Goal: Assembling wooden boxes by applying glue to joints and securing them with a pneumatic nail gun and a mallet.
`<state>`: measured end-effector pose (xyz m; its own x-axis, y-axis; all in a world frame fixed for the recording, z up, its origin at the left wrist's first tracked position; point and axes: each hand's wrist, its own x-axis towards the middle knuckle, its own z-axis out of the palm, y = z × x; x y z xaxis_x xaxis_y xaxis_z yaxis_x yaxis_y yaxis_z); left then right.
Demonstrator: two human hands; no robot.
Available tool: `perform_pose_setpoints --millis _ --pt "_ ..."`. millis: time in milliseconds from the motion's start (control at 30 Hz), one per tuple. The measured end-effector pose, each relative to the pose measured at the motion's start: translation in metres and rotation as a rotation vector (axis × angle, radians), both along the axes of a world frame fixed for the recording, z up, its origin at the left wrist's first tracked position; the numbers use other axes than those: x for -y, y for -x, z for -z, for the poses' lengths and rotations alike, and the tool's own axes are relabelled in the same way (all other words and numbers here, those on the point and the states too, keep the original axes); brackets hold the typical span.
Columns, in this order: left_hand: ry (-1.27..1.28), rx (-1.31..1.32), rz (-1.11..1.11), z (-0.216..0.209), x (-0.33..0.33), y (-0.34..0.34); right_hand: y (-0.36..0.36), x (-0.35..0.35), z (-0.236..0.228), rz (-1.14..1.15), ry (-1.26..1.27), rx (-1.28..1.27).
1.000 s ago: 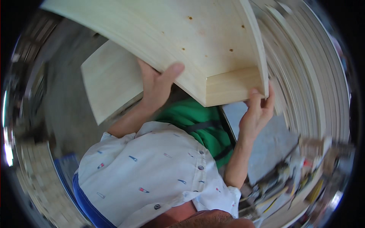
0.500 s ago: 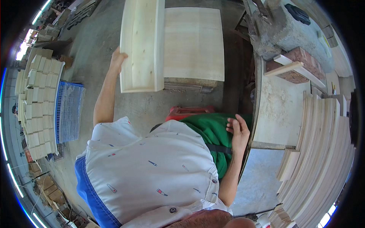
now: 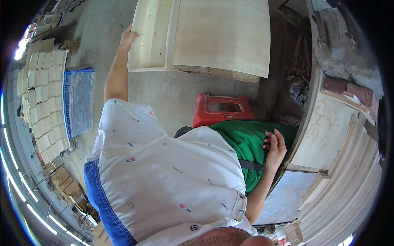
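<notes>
My left arm stretches forward, and my left hand (image 3: 129, 37) is closed on the left edge of a long, shallow pale wooden box (image 3: 152, 49) with raised sides. The box's far end runs out of view. Just right of it, a wide flat wooden panel (image 3: 221, 39) lies on a low stack of boards (image 3: 221, 74). Close to my right side, my right hand (image 3: 276, 148) hovers by a green cloth (image 3: 238, 137) at my waist. Its fingers are loosely bent and apart, with nothing visible in them.
A red plastic stool (image 3: 223, 108) stands in front of me. To the right is a workbench (image 3: 324, 131) with bricks (image 3: 353, 92) and long stacked wooden strips (image 3: 340, 176). Stacked wooden pieces (image 3: 45, 90) and a blue wrapped pallet load (image 3: 80, 102) are at left.
The wooden box has moved farther from me along with my left hand. My view has shifted, bringing more of the red stool into sight. The right hand stays by the green cloth.
</notes>
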<state>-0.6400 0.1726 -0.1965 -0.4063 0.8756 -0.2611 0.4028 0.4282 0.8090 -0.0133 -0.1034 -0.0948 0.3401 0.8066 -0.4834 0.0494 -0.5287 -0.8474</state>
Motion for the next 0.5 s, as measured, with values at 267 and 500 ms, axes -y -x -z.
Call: perform_pose_setpoints --millis 267,500 --pt "0.167 -0.528 0.134 0.08 -0.006 0.034 0.003 0.006 0.001 0.005 -0.016 0.025" --pt "0.028 -0.487 0.157 0.096 0.009 0.057 0.007 0.008 -0.002 0.052 0.021 0.058"
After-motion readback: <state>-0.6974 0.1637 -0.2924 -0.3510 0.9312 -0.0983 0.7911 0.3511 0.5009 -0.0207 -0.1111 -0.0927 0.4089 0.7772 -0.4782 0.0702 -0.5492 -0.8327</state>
